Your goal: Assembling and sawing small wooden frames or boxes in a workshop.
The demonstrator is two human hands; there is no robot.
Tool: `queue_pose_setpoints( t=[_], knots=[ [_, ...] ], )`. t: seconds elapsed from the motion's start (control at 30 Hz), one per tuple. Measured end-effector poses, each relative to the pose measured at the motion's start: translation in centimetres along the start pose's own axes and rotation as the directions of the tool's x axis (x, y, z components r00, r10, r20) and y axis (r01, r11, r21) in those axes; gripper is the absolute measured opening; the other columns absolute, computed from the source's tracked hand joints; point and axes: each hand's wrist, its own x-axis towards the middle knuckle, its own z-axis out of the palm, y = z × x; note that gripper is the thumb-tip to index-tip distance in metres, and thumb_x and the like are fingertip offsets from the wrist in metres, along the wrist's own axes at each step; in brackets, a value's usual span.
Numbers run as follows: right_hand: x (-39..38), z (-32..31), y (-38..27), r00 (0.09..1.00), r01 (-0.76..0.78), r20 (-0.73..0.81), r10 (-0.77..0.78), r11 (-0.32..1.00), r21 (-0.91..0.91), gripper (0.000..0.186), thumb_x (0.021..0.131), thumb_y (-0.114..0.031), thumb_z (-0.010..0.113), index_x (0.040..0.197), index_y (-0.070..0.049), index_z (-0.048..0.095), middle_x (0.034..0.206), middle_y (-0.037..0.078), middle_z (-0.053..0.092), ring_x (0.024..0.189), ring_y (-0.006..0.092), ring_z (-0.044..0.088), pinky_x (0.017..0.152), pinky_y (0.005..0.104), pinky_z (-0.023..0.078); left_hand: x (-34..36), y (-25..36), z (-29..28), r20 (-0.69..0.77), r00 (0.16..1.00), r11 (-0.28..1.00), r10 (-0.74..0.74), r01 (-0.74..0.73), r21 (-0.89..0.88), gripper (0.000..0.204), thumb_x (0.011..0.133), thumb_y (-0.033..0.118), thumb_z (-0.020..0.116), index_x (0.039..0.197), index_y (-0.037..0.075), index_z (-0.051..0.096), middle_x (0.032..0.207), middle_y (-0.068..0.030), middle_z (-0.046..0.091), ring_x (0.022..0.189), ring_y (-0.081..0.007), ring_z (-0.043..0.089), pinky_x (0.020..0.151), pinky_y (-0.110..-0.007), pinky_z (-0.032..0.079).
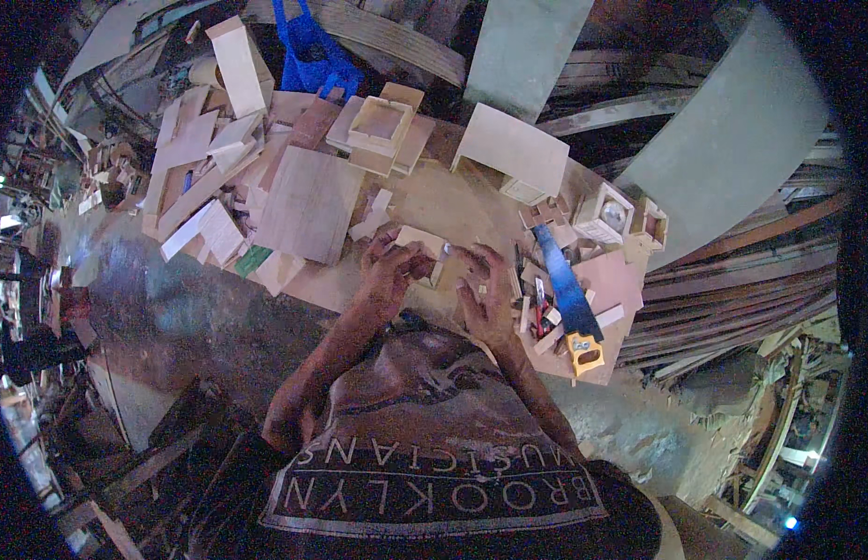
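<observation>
At the near edge of the workbench, a small pale wooden piece point(423, 239) lies between my two hands. My left hand point(394, 269) has its fingers curled and closed on this piece from the left. My right hand point(482, 280) is just to the right of it, with fingers and thumb apart and nothing plainly held. By its fingertips is a small whitish spot point(447, 249), too small to name. The fingers of both hands cover part of the wooden piece.
A handsaw point(569, 285) with a yellow handle lies at the right over offcuts and tools. Flat boards point(308, 203) and scraps pile up at the left. Small wooden boxes point(380, 126) and a white-framed box point(604, 215) stand farther back. A blue bag point(312, 61) hangs beyond.
</observation>
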Motion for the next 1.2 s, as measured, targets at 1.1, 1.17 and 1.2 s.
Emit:
queue_pose_setpoints(
  t=[1.1,1.17,1.2],
  knots=[
    [3.4,1.6,-2.0,0.986,-0.047,0.167,0.025,0.991,0.129,0.058,0.077,0.003,0.05,0.13,0.001,0.025,0.123,0.018,0.047,0.119,0.0275,0.049,0.103,0.0414,0.03,3.3,6.4,0.1,-0.108,0.958,0.898,-0.267,0.288,0.332,0.017,0.071,0.01,0.067,0.084,0.001,0.061,0.079,-0.01,0.058,0.07,-0.023,0.059,0.062,-0.033,0.047],
    [3.5,1.9,-1.8,0.981,-0.063,0.191,0.044,0.993,0.096,0.059,0.076,0.004,0.049,0.13,0.0,0.025,0.125,0.018,0.047,0.119,0.0268,0.048,0.103,0.0411,0.03,3.4,6.9,0.1,-0.13,0.973,0.891,-0.19,0.227,0.394,0.015,0.072,0.009,0.066,0.083,0.001,0.062,0.08,-0.0104,0.059,0.068,-0.0233,0.059,0.06,-0.033,0.047],
    [3.6,2.0,-1.7,0.988,-0.003,0.157,0.011,0.999,-0.054,0.061,0.075,0.005,0.048,0.131,-0.002,0.026,0.125,0.016,0.05,0.121,0.0271,0.047,0.103,0.042,0.03,3.4,7.1,0.1,-0.135,0.972,0.892,-0.192,0.23,0.39,0.015,0.072,0.009,0.066,0.083,0.001,0.062,0.08,-0.0104,0.059,0.068,-0.0233,0.059,0.06,-0.033,0.047]
  ],
)
